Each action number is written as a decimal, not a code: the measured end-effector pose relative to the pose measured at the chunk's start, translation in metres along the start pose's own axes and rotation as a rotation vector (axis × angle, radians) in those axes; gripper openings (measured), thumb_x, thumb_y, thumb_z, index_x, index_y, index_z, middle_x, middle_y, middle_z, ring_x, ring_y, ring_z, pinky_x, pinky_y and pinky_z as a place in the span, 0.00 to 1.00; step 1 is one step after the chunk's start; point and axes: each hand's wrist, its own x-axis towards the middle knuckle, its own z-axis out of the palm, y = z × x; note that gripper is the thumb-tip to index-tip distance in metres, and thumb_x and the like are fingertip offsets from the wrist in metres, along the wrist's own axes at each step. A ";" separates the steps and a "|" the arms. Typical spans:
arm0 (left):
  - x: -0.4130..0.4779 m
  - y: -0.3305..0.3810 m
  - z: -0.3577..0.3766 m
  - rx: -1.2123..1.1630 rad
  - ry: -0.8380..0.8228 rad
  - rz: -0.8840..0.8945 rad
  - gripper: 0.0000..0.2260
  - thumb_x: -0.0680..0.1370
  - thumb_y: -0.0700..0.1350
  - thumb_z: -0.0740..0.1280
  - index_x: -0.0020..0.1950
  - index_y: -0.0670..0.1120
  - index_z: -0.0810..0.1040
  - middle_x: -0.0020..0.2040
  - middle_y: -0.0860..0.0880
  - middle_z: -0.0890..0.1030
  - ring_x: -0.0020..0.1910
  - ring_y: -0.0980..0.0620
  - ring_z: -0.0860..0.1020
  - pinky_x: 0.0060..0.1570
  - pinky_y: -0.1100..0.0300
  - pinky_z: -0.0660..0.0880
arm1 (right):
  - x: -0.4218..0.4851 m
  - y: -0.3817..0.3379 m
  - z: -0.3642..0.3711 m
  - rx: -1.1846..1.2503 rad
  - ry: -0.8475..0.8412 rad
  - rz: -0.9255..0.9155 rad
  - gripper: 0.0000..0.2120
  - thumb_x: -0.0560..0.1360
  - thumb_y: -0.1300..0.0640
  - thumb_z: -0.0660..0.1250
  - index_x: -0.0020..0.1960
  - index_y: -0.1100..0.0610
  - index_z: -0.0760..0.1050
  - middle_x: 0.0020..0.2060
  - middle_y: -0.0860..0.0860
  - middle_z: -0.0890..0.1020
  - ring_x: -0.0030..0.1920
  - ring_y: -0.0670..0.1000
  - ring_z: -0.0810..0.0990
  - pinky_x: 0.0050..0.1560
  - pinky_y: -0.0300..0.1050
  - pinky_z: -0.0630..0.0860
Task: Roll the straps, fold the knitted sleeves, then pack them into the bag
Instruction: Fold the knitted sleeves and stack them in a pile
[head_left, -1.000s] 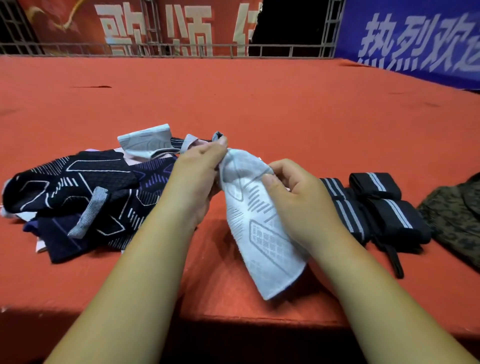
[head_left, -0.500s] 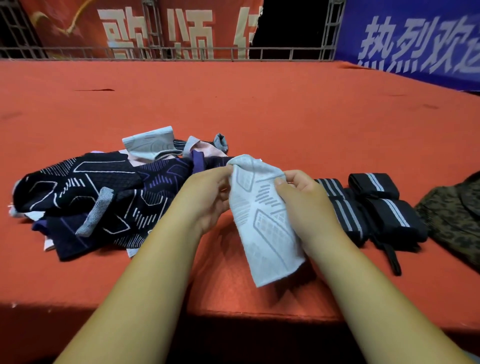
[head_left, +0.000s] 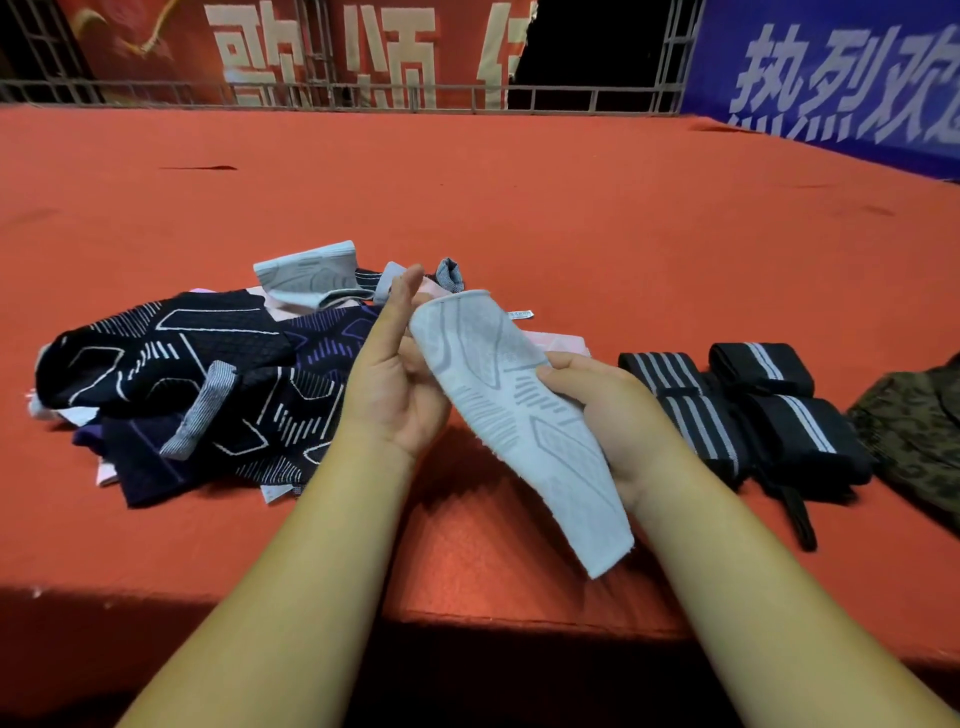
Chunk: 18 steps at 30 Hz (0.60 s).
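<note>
Head view. Let go since 0.5 s ago by the left hand (head_left: 395, 374): palm now flat, fingers straight, only touching the top hem of the pale grey sleeve (head_left: 519, 415). Pinched midway by the right hand (head_left: 613, 415), thumb on top, fingers curled beneath. Probably readying the fold. Held slanting above the red table (head_left: 519, 197) edge, between the dark sleeve pile (head_left: 182, 374) and the rolled straps (head_left: 753, 405). Flat, unfolded, with darker grey patterning.

The pale sleeve (head_left: 519, 415) is soft, matt knit, as are the dark sleeves (head_left: 182, 374). The rolled straps (head_left: 763, 410) look like ribbed woven webbing. Matt red felt-like cloth covers the table (head_left: 519, 208).
</note>
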 end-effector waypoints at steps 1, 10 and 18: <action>-0.002 0.000 0.003 0.047 0.000 -0.036 0.14 0.74 0.53 0.81 0.53 0.47 0.86 0.52 0.50 0.83 0.55 0.51 0.82 0.68 0.50 0.77 | 0.001 0.001 0.000 0.029 -0.013 0.015 0.13 0.83 0.65 0.65 0.61 0.60 0.86 0.56 0.64 0.88 0.54 0.64 0.87 0.59 0.63 0.82; -0.008 0.005 0.007 0.645 0.003 -0.295 0.23 0.84 0.60 0.64 0.55 0.43 0.89 0.57 0.40 0.88 0.58 0.43 0.86 0.56 0.51 0.79 | -0.007 -0.009 -0.016 -0.485 0.102 -0.215 0.11 0.81 0.57 0.68 0.51 0.45 0.88 0.45 0.46 0.90 0.49 0.52 0.89 0.52 0.51 0.84; -0.008 0.015 -0.009 0.829 -0.153 -0.324 0.18 0.78 0.43 0.74 0.65 0.37 0.83 0.60 0.35 0.86 0.56 0.43 0.85 0.55 0.52 0.83 | -0.008 -0.008 -0.021 -0.677 0.084 -0.287 0.04 0.80 0.48 0.75 0.48 0.44 0.88 0.42 0.51 0.88 0.46 0.54 0.85 0.43 0.47 0.79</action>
